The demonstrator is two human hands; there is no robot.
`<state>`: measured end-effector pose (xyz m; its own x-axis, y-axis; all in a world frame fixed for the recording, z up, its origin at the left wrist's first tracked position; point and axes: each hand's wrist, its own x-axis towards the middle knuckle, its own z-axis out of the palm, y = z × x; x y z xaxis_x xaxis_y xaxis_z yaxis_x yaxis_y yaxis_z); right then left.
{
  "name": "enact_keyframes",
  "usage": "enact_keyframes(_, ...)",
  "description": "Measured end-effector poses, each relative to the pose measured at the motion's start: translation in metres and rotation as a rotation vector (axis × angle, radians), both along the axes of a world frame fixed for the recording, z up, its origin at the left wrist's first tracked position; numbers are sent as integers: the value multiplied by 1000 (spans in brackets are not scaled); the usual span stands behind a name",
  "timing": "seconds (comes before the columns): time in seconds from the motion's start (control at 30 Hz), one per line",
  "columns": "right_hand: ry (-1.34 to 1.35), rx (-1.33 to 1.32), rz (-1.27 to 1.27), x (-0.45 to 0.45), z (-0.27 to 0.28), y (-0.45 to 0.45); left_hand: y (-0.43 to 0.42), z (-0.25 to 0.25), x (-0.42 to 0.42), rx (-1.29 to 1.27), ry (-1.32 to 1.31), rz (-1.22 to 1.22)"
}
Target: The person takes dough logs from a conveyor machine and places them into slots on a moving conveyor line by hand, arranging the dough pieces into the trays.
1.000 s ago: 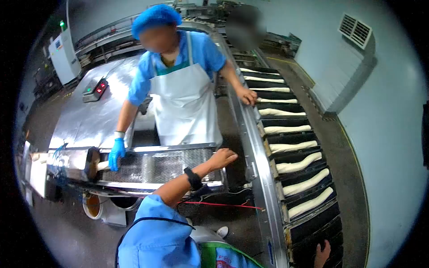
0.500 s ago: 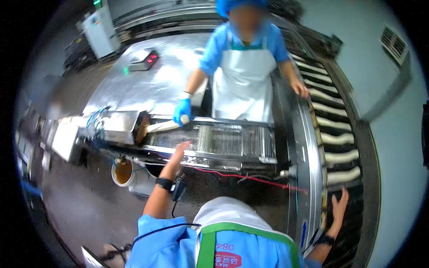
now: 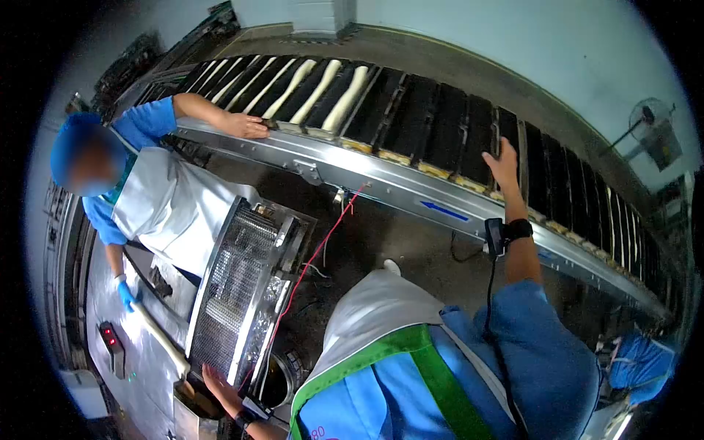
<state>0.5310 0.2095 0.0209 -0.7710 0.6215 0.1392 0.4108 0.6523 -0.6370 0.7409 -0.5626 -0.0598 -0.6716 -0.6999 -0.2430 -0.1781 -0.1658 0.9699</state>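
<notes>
My right hand (image 3: 504, 167) is over the black slotted trays of the conveyor (image 3: 411, 172), thumb apart from the fingers and nothing in it. At the lower left, my left hand (image 3: 218, 385) lies beside the end of the metal mesh belt (image 3: 233, 271), fingers stretched and empty. Close to it, a long white dough strip (image 3: 160, 339) reaches from a co-worker's blue-gloved hand (image 3: 125, 295) to the belt's end. More dough strips (image 3: 317, 92) lie one per slot in the conveyor's far left trays. Several black slots near my right hand hold no dough.
A co-worker in a white apron (image 3: 172, 209) stands at the left, their bare hand (image 3: 246, 126) on the conveyor's edge. A scale with a red display (image 3: 110, 343) sits on the metal table (image 3: 139, 389). A red cord (image 3: 323, 246) hangs between belt and conveyor. Another person (image 3: 642, 367) is at lower right.
My view has turned to the right, toward the conveyor. My right hand remains over the trays, my left by the mesh belt. The co-worker's gloved hand and dough strip have shifted off the belt's middle.
</notes>
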Motion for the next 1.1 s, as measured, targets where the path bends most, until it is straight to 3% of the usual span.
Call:
enact_keyframes(0.07,-58,-182,386,19,8,2,28,19,-7,-172,8,-150)
enact_keyframes(0.1,-147,-106,481,33,39,-38,25,17,-37,-30,62,-182)
enact_keyframes(0.2,-312,41,347,38,11,-20,23,3,-68,19,-14,-266)
enact_keyframes(0.23,-400,133,273,42,-2,-16,26,-3,-75,-85,-32,-328)
enact_keyframes(0.3,-318,144,205,62,-33,-4,11,-22,-94,70,-16,-391)
enact_keyframes(0.33,-244,165,177,75,-40,3,20,-22,-97,-7,1,-449)
enact_keyframes(0.37,-248,158,149,88,-43,12,21,-22,-105,110,-31,-356)
enact_keyframes(0.43,-227,160,-103,112,-46,27,6,-37,-114,37,12,-477)
enact_keyframes(0.47,-171,254,-75,119,-75,61,12,-33,-116,33,8,-483)
enact_keyframes(0.57,-314,298,-233,153,-68,72,48,-19,-120,-66,34,-524)
enact_keyframes(0.63,-352,273,-203,162,-79,86,62,-25,-123,-62,55,-555)
enact_keyframes(0.67,-393,260,-180,159,-81,91,103,-6,-121,-93,-17,-444)
enact_keyframes(0.7,-462,193,-104,153,-58,80,122,0,-110,-50,49,-514)
enact_keyframes(0.73,-307,346,-44,153,-86,88,121,-15,-112,-23,55,-449)
enact_keyframes(0.8,-277,337,8,142,-78,84,144,-19,-91,14,241,-506)
enact_keyframes(0.87,-237,285,111,142,-63,75,158,-24,-85,-28,115,-455)
enact_keyframes(0.9,-557,375,101,134,-67,86,177,-17,-75,-347,152,-516)
enact_keyframes(0.97,-369,517,192,151,-106,122,199,-12,-52,-1132,306,-504)
enact_keyframes(1.07,-237,753,342,137,-139,171,194,-34,-67,-427,-1,-196)
enact_keyframes(1.1,-131,931,424,134,-158,193,190,-33,-65,-150,-227,-76)
